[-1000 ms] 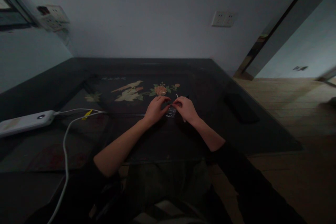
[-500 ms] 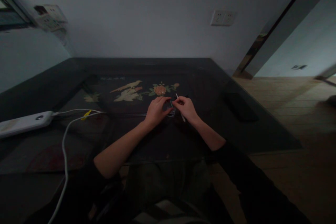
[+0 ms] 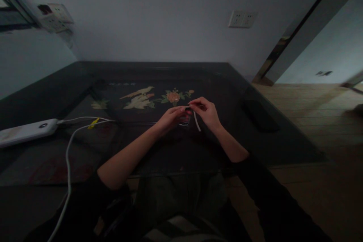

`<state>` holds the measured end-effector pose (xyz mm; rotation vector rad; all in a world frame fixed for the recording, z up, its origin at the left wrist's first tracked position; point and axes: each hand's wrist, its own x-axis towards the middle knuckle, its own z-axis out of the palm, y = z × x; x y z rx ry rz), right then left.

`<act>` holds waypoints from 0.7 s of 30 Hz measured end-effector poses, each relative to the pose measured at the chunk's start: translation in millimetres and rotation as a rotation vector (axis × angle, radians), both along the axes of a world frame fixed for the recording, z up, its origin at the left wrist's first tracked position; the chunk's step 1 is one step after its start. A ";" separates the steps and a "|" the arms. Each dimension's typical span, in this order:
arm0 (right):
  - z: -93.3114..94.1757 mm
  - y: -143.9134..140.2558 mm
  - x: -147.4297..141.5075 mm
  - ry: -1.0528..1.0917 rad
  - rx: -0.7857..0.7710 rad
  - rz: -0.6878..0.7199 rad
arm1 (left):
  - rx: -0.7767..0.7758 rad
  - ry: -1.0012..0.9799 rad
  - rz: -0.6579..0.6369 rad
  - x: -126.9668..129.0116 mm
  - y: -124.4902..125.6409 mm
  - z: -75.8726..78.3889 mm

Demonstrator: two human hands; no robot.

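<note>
Over the dark surface (image 3: 85, 147), the left hand (image 3: 168, 119) holds a small dark object (image 3: 185, 119), too dim to identify. The right hand (image 3: 208, 113) pinches a thin white stick (image 3: 196, 121) just beside it. A white power bank (image 3: 27, 131) with a white cable (image 3: 68, 159) lies far left. A painted flower motif (image 3: 172, 96) shows beyond the hands.

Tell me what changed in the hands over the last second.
Both hands have lifted slightly off the table. The right hand rose and now pinches the thin white stick near its top, so it hangs down. The left hand turned palm-up, keeping its grip on the small dark object. The power bank and white cable stayed put.
</note>
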<state>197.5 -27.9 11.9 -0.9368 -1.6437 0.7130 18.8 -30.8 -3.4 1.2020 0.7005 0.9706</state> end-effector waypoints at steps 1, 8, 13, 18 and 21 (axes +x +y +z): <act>0.1 -0.3 0.3 -0.009 0.010 0.013 | -0.042 -0.036 -0.024 0.4 -1.3 1.3; -3.0 1.4 1.1 -0.036 0.056 0.059 | -0.170 -0.081 -0.132 2.1 -1.9 2.1; -5.8 4.1 1.5 -0.016 0.050 0.080 | -0.126 -0.066 -0.146 -0.1 -0.1 1.5; -11.9 9.1 3.2 -0.014 -0.041 -0.023 | 0.194 0.235 0.096 -7.6 4.9 5.8; -16.4 12.4 5.0 -0.031 -0.083 -0.080 | 0.424 0.486 0.221 -13.5 11.2 3.5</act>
